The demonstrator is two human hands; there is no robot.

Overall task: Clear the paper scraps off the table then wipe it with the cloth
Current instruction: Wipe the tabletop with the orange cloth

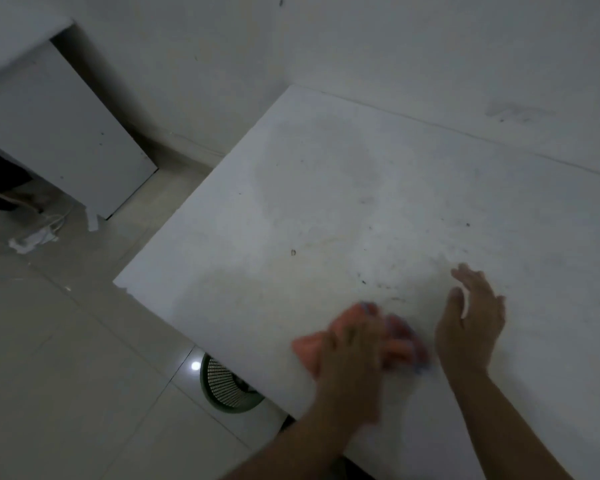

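Note:
The white table point(326, 188) fills the middle and right of the view, its top marked with small dark specks. An orange-pink cloth with a blue edge point(305, 348) lies near the table's front-left edge. My left hand point(352, 344) is blurred and lies on top of the cloth, pressing it to the table. My right hand point(471, 317) hovers just to the right of the cloth with straight, spread fingers and holds nothing. No paper scraps show on the tabletop.
A green mesh bin point(222, 389) stands on the tiled floor, partly under the table's front-left edge. A white cabinet point(59, 133) stands at the far left, with crumpled white paper and a cable point(32, 239) on the floor beside it.

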